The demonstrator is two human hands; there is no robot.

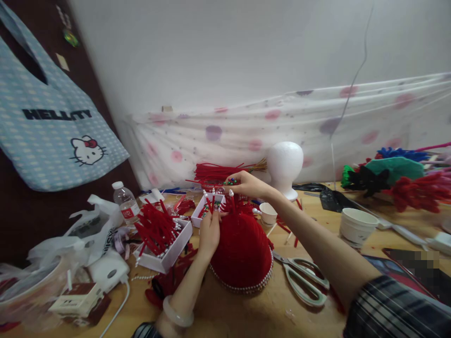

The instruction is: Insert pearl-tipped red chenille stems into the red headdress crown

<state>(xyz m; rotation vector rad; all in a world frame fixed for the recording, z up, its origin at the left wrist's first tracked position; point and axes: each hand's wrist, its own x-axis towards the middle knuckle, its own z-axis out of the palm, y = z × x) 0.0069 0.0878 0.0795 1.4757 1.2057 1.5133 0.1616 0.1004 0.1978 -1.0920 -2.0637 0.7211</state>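
The red hat (241,256) sits on the wooden table (253,317), scissors (287,264) at its four o'clock, spotted cloth (232,129) at twelve. The left hand (210,232) pinches red sticks (213,203); whether the right hand (248,184) grips anything, I cannot tell.

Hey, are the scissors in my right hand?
No, the scissors lie on the table beside the red hat, apart from the right hand above.
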